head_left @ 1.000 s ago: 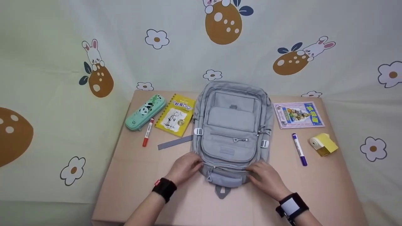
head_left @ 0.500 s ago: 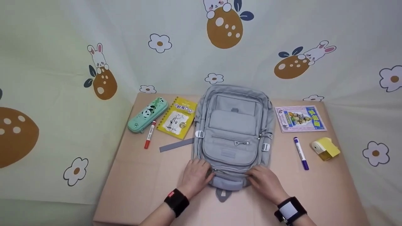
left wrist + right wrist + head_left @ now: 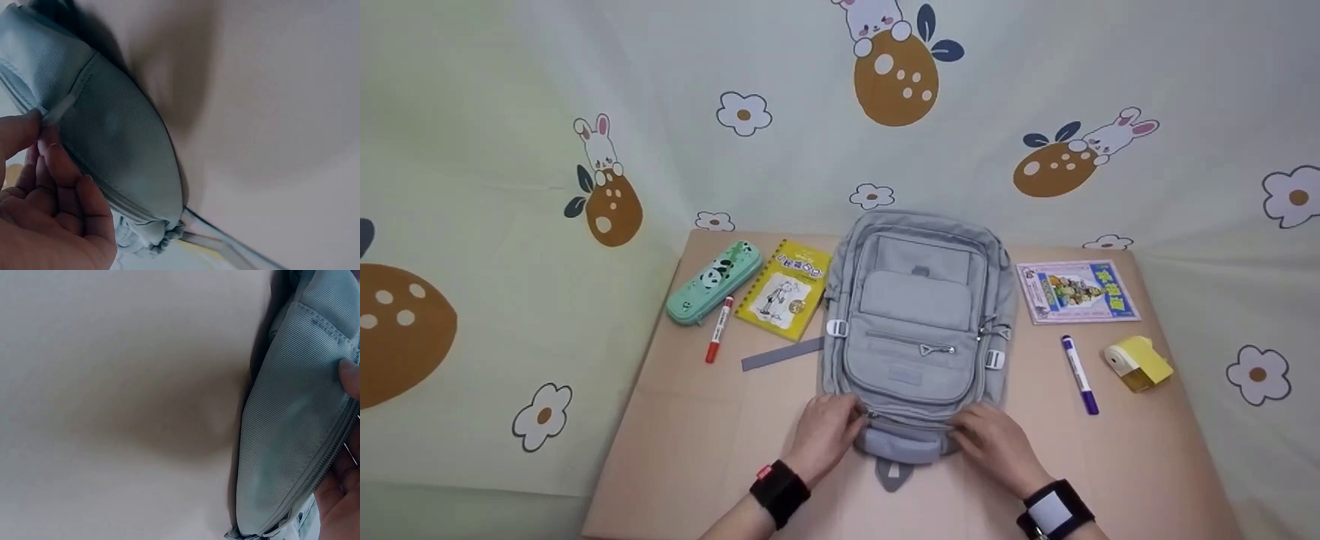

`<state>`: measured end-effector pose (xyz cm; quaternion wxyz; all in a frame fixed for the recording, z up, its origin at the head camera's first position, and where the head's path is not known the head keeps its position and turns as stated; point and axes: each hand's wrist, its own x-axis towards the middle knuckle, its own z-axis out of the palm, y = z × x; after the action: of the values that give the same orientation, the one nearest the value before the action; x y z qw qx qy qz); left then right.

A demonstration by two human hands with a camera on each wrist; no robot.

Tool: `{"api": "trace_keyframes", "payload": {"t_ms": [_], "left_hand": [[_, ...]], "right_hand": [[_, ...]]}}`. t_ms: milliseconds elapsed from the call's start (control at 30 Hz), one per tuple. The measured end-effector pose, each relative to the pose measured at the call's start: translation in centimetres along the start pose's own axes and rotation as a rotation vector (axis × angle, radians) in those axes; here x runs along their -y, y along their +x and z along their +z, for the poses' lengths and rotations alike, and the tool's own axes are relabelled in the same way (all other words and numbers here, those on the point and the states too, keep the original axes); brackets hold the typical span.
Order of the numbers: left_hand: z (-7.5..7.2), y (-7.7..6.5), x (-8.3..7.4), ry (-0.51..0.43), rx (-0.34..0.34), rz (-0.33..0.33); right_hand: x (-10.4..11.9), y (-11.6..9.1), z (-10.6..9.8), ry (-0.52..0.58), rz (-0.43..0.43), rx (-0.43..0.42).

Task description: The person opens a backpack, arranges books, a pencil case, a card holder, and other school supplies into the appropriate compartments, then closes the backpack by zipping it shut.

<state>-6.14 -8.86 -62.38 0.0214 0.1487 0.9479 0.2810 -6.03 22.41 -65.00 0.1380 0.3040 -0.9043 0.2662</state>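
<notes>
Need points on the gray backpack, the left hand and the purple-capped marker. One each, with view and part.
gray backpack (image 3: 915,301): head view, on its front flap.
left hand (image 3: 56,205): left wrist view, middle of the hand.
purple-capped marker (image 3: 1079,374): head view, on its white barrel.

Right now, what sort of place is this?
Probably a makeshift filming corner, though I can't be sure: a table backed by rabbit-print sheeting, with a backpack and a pencil case laid out on it.

“小屁孩日记” (slightly blurred) on the yellow book (image 3: 785,294)
</notes>
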Motion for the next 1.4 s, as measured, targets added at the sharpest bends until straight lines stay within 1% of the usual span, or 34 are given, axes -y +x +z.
{"api": "trace_keyframes", "payload": {"t_ms": [67, 133, 267, 400, 500, 567, 667, 733, 800, 933, 1100, 1167, 1267, 1400], "left_hand": [[-0.3, 0.0, 0.2, -0.053, 0.015, -0.027], [-0.6, 0.0, 0.4, -0.086, 0.030, -0.050], [-1.3, 0.1, 1.1, -0.092, 0.046, -0.074], [-2.3, 0.1, 2.3, -0.078, 0.024, -0.123], [-3.1, 0.1, 3.6, -0.074, 0.000, -0.171], [-3.4, 0.1, 4.6, -0.074, -0.021, -0.191], [-3.4, 0.3, 5.8, -0.089, -0.042, -0.221], [-3.3, 0.3, 6.3, -0.103, -0.048, -0.231], [-3.2, 0.3, 6.4, -0.117, -0.044, -0.241], [-3.3, 0.1, 6.5, -0.132, -0.034, -0.237], [-3.4, 0.1, 6.6, -0.169, -0.019, -0.257], [-3.4, 0.0, 6.6, -0.180, -0.018, -0.268], [-3.3, 0.0, 6.6, -0.191, -0.022, -0.260], [-3.1, 0.0, 6.5, -0.196, -0.035, -0.245]], "right_hand": [[0.0, 0.0, 0.0, -0.004, 0.003, -0.008], [-0.1, 0.0, 0.0, -0.006, 0.011, -0.013], [-0.1, 0.0, 0.1, -0.013, 0.032, -0.016], [0.0, 0.0, 0.1, -0.016, 0.045, -0.012], [0.0, -0.2, 0.0, -0.018, 0.053, -0.010], [0.0, -0.3, -0.2, -0.024, 0.060, -0.010], [0.2, -0.4, -0.3, -0.031, 0.065, -0.008], [0.2, -0.4, -0.3, -0.032, 0.069, 0.001], [0.3, -0.4, -0.2, -0.025, 0.072, 0.013], [0.3, -0.2, -0.4, -0.010, 0.083, 0.036], [1.2, 1.1, -0.8, 0.013, 0.095, 0.053], [1.8, 2.0, -0.6, 0.011, 0.077, 0.057], [3.0, 3.5, -0.2, 0.001, 0.043, 0.072], [4.8, 5.4, 0.8, -0.016, 0.024, 0.135]]}}
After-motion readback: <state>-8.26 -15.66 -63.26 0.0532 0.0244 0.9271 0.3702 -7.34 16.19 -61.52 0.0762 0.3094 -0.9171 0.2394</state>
